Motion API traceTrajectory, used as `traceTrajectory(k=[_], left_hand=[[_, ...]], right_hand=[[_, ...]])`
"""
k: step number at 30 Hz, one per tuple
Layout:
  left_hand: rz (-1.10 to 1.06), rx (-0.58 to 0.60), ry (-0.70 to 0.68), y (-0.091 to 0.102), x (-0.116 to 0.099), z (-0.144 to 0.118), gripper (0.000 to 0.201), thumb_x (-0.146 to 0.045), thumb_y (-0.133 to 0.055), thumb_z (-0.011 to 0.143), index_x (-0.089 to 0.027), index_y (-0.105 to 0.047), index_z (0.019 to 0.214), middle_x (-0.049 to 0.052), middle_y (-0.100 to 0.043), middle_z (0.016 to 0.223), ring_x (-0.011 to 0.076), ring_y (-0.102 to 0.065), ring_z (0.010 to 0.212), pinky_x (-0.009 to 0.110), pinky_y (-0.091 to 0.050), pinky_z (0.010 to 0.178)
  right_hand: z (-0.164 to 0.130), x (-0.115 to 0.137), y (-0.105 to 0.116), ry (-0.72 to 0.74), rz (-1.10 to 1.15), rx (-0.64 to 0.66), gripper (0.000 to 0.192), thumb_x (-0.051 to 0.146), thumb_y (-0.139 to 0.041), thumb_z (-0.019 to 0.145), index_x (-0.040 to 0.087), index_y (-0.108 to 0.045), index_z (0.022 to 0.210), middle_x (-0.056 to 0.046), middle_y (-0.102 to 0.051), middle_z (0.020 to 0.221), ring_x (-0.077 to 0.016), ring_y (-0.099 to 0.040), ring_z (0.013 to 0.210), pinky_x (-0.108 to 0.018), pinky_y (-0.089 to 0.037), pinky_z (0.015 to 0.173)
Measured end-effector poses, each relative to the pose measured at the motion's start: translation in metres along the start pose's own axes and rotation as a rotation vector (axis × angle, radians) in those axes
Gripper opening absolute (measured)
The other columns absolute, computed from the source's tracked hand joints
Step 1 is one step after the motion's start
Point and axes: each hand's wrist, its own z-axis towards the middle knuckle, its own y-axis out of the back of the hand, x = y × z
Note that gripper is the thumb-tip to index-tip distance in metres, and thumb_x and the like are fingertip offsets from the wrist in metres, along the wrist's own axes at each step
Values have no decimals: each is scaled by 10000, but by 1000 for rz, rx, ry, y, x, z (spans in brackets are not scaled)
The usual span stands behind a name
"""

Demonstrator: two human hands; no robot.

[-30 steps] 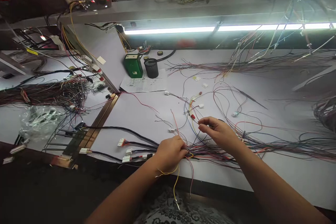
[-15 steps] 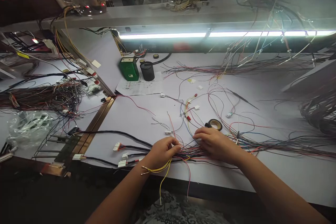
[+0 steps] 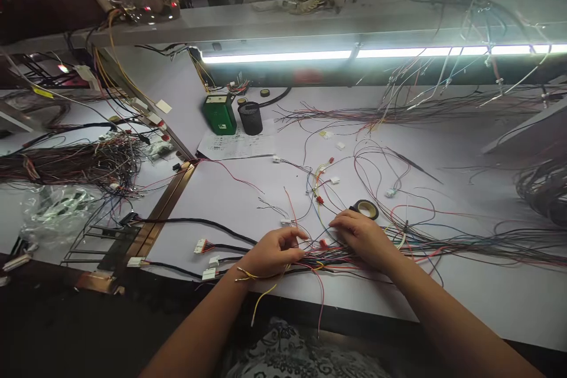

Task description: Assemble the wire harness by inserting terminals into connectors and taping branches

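Observation:
My left hand [image 3: 272, 251] rests over the near left part of a wire bundle [image 3: 325, 257], with thumb and index finger apart. Yellow wires [image 3: 264, 301] come out from under this palm and wrist. My right hand [image 3: 361, 235] lies palm down on the same bundle, fingers curled round some of its wires; its thumb is hidden. Between the hands a red connector [image 3: 323, 243] sits on the bundle. Black-sleeved cable branches with white connectors [image 3: 201, 246] run out left of my left hand. A roll of black tape [image 3: 367, 209] lies just beyond my right hand.
Farther back are loose wires with small connectors [image 3: 319, 200], a green box [image 3: 220, 114], a black mesh cup [image 3: 250, 118] and a printed sheet [image 3: 239, 144]. Wires hang from the shelf [image 3: 310, 15] at upper right. Left of the metal edge strip [image 3: 170, 195] lies another wire heap [image 3: 88, 159].
My left thumb and index finger have parted from a pinch. A red connector now shows between the hands. The yellow wires beneath the left hand have swung left. The camera view has shifted slightly.

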Motion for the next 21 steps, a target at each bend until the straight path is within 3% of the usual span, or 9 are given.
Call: traceTrajectory(k=[3, 5, 8, 12, 14, 16, 19, 21], left_hand=[[-126, -116, -24, -1, 0, 2, 523, -324, -685, 754, -188, -533, 1236, -47, -472, 700, 81, -425, 617, 240, -339, 608], [-191, -191, -64, -1, 0, 2, 502, -327, -675, 772, -202, -537, 1238, -32, -490, 750, 86, -455, 669, 243, -359, 645], [-247, -127, -58, 1, 3, 1, 488, -337, -679, 770, -195, -558, 1222, -52, -452, 663, 68, -419, 576, 220, -330, 560], [-221, -74, 10, 5, 5, -1, 634, -378, -647, 792, -194, -434, 1360, -98, -354, 545, 48, -282, 436, 210, -242, 459], [-28, -111, -44, 3, 2, -3, 520, -405, -569, 845, -194, -500, 1315, -59, -451, 574, 82, -399, 497, 233, -343, 528], [314, -134, -154, -2, -1, -7, 353, -389, -517, 879, -231, -624, 1176, 13, -592, 724, 146, -533, 705, 301, -420, 707], [764, -180, -238, -11, -4, -16, 257, -332, -550, 863, -275, -666, 1085, 51, -655, 1002, 216, -540, 978, 384, -368, 897], [865, -214, -190, -15, -4, -19, 268, -319, -522, 881, -272, -640, 1117, 46, -666, 1019, 223, -547, 983, 399, -363, 899]], right_hand=[[-6, 7, -1, 63, -47, -121, 263, 162, -464, 877, 225, -635, 1066, -89, -610, 1053, -216, -575, 961, -395, -484, 824], [-12, 18, -1, 130, -70, -157, 264, 167, -490, 874, 215, -609, 1103, -102, -591, 1084, -227, -549, 1000, -407, -457, 853], [-21, 33, -8, 197, -82, -59, 184, 180, -507, 879, 207, -618, 1023, -84, -620, 991, -210, -558, 927, -382, -441, 814], [-25, 38, -25, 169, -75, 60, 159, 164, -482, 895, 210, -622, 954, -48, -634, 860, -181, -558, 806, -335, -420, 722], [-25, 37, -29, 176, -88, 43, 165, 158, -478, 896, 210, -624, 952, -52, -632, 886, -182, -554, 822, -334, -407, 725], [-25, 38, -28, 212, -123, 49, 157, 170, -476, 901, 207, -629, 906, -50, -623, 868, -178, -544, 807, -331, -394, 719], [-28, 43, -21, 237, -192, 88, 146, 192, -496, 894, 209, -629, 836, -39, -604, 818, -172, -525, 776, -327, -383, 711], [-31, 47, -17, 227, -218, 111, 115, 195, -522, 879, 218, -631, 848, -40, -606, 837, -179, -523, 791, -331, -384, 718]])
